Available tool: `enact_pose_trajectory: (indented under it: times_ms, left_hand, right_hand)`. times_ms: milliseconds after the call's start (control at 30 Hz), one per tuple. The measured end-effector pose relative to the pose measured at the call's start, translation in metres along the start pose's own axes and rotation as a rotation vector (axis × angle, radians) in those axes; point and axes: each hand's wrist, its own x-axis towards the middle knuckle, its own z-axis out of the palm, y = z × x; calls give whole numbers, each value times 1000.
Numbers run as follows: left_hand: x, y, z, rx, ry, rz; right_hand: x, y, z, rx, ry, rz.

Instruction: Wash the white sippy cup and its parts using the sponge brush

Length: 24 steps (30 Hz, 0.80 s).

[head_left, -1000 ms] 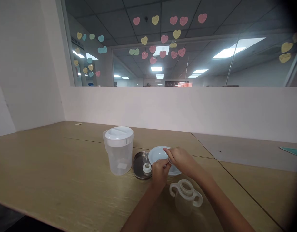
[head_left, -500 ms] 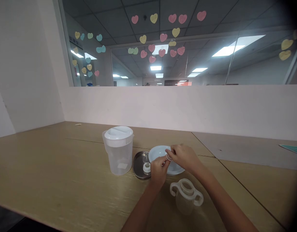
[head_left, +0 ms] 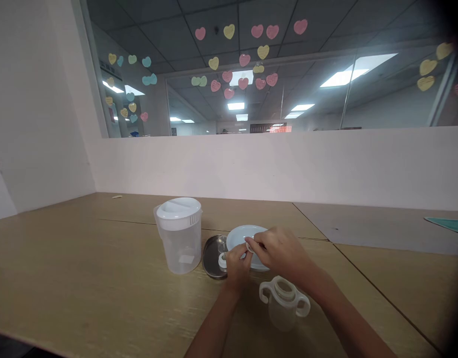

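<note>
While both hands met over the pale blue round plate [head_left: 239, 234], I noted the left hand [head_left: 236, 265] and the right hand [head_left: 279, 250] pinching one small whitish ring-like piece [head_left: 249, 245] between their fingertips, held just above the plate's near half. Fingers of each hand were drawn together on that piece; it was too small and blurred for me to say what it was. The left hand sat knuckles up, touching the right at the fingertips. The right hand came in from the right, its forearm passing behind the bottle.

Plate lay on the light wooden table [head_left: 83, 278]. Just left of it, touching or nearly so, lay a dark round metal dish [head_left: 210, 253] with a small white cap-like part [head_left: 222, 260] at its right edge, partly hidden by the left hand. Left of the dish stood a translucent plastic jug with a white lid [head_left: 178, 233], upright, close beside the dish.

Nearer to me, just below the right wrist, stood a clear baby bottle with a white two-handled collar [head_left: 284, 301], upright, mouth open, apart from the plate.

Beyond the table ran a white low wall [head_left: 288, 164], and above it a glass pane stuck with pink, yellow and green paper hearts [head_left: 243, 59]
</note>
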Motion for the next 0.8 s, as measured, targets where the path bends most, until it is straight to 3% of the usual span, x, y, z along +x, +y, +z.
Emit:
enact_pose_trajectory:
  times_ms: [433, 800]
  left_hand:
    - [5, 2, 1, -25, -38, 57]
    - [6, 6, -1, -21, 23, 91]
  right_hand:
    - [-7, 23, -24, 123, 84, 111]
    - [-13, 29, -32, 157, 152, 140]
